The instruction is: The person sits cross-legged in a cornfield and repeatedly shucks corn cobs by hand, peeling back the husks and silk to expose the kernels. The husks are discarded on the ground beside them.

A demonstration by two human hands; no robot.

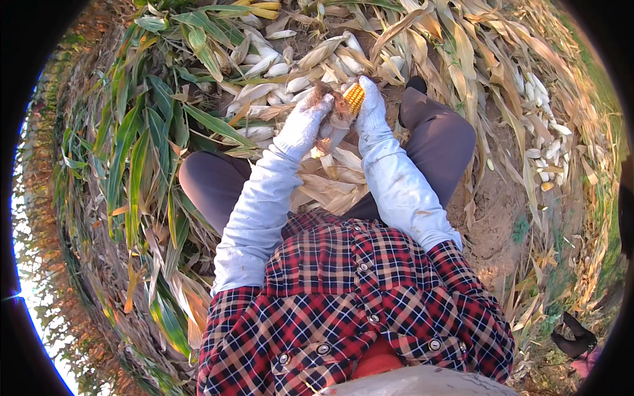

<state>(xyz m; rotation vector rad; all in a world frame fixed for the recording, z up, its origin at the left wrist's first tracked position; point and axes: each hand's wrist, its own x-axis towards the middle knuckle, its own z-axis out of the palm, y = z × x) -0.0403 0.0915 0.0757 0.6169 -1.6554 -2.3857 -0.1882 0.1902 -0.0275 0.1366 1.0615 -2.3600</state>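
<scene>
Between my hands is an ear of corn (pixel 353 99), its yellow kernels bare at one end. Pale husk (pixel 333 132) and brown silk still cover the rest of it. My left hand (pixel 306 121), in a white knit glove, grips the husk and silk on the left side. On the right, my gloved right hand (pixel 370 105) holds the ear beside the exposed kernels. Both hands are raised over dry husks (pixel 329 190) lying between my bent legs. The fingertips are partly hidden by the ear and husk.
A pile of ears in pale husks (pixel 277 69) lies just beyond my hands. Green and drying corn stalks (pixel 158 114) spread along the left. Dry stalks (pixel 465 49) run down the right, with another heap of ears (pixel 550 133) past them. Husked yellow ears (pixel 265 10) lie at the top.
</scene>
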